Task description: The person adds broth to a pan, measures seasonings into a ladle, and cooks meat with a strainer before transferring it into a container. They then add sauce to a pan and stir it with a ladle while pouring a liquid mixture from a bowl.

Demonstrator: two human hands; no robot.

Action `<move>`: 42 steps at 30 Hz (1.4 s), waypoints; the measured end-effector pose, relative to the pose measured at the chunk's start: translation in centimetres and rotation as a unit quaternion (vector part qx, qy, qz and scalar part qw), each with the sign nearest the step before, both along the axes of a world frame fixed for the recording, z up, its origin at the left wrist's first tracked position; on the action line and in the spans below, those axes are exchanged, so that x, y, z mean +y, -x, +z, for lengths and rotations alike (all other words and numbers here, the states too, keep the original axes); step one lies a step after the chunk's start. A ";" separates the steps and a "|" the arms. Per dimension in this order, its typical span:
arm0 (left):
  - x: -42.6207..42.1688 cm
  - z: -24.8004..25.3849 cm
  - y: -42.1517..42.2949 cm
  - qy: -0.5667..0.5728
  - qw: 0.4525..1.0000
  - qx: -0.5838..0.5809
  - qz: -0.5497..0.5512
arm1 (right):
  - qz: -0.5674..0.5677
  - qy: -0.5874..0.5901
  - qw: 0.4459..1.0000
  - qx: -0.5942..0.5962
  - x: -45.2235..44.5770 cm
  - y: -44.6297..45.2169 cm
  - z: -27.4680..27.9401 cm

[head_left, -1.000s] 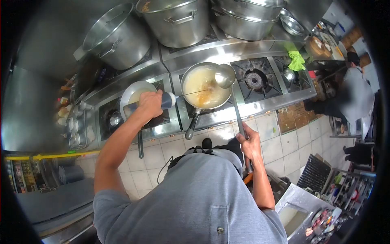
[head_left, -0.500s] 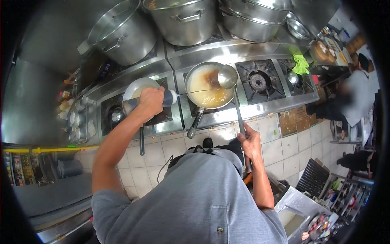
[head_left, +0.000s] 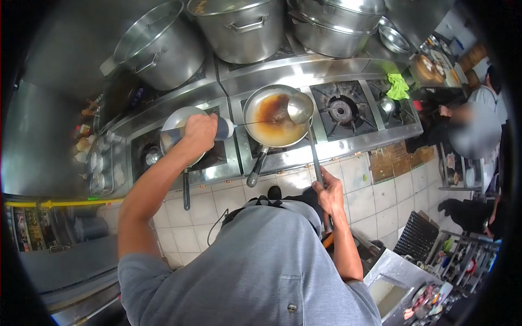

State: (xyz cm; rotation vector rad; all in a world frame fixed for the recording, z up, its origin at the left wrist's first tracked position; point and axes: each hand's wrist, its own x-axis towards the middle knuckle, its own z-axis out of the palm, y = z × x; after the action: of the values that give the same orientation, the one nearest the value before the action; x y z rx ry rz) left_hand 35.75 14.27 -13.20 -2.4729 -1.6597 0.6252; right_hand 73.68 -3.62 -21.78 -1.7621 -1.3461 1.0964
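Commercial kitchen. Evidence: steel range with open gas burners (head_left: 341, 110) across the middle, large stockpots (head_left: 242, 32) along the top, frying pan (head_left: 274, 136) on the range, tiled floor (head_left: 293, 181) below, metal rack (head_left: 462, 261) at lower right, co-worker (head_left: 478, 122) at right.

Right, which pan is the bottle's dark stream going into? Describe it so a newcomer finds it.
In front of the big steel pots runs the stove. Take the right-hand pan, next to the bare burner. A ladle overlaps its pale liquid, which has a brown patch, whereas the left pan sits under the left hand.
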 end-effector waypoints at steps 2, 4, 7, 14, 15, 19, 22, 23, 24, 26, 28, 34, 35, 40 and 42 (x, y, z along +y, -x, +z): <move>-0.4 0.4 0.2 0.004 1.000 -0.007 0.005 | -0.007 0.086 0.996 0.008 0.3 0.0 0.9; -0.9 0.9 0.3 0.007 1.000 -0.015 0.011 | -0.002 0.095 0.995 0.005 0.7 -0.1 1.0; -2.5 0.8 0.6 0.032 0.996 -0.058 0.054 | 0.006 0.086 0.996 -0.016 1.2 -0.2 0.7; -7.6 -3.0 -0.4 0.044 0.929 -0.310 0.195 | 0.058 -0.047 0.980 -0.186 2.8 -0.2 -1.1; -8.2 -3.7 -0.5 0.031 0.908 -0.366 0.202 | 0.060 -0.049 0.979 -0.187 3.1 -0.2 -1.5; -10.9 -5.0 -1.8 -0.041 0.823 -0.497 0.273 | 0.093 -0.060 0.961 -0.254 4.0 0.4 -4.0; -12.9 -5.1 -3.0 -0.089 0.745 -0.596 0.285 | 0.081 -0.034 0.981 -0.172 3.5 1.9 -6.5; -13.3 -5.7 -3.2 -0.130 0.694 -0.655 0.270 | 0.067 -0.018 0.994 -0.086 3.2 2.4 -7.4; -13.6 -6.3 -3.1 -0.118 0.664 -0.684 0.276 | 0.057 0.028 0.998 0.023 3.0 2.8 -8.5; -14.1 -7.5 -3.1 -0.115 0.622 -0.721 0.282 | 0.012 0.151 0.950 0.274 3.2 4.5 -4.7; -14.5 -7.6 -3.0 -0.111 0.578 -0.756 0.287 | 0.003 0.171 0.911 0.375 3.2 4.9 -4.0; -15.9 -5.0 -2.1 -0.093 0.562 -0.778 0.265 | -0.107 0.197 0.903 0.366 1.6 5.9 0.1; -15.8 -4.5 -2.2 -0.089 0.562 -0.787 0.237 | -0.099 0.190 0.911 0.353 1.6 5.5 0.7; -14.8 -5.5 -1.6 -0.092 0.509 -0.850 0.102 | 0.023 0.161 0.964 0.211 2.4 2.5 6.2; -15.0 -4.7 -0.7 -0.047 0.556 -0.820 0.129 | 0.029 0.141 0.979 0.146 2.7 1.8 6.9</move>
State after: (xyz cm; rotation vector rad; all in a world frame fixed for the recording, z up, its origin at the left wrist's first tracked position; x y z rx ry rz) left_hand 36.41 -0.77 -17.94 -2.3854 -1.9932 -2.4877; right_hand 71.85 -0.94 -14.89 -1.6787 -1.1094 1.5761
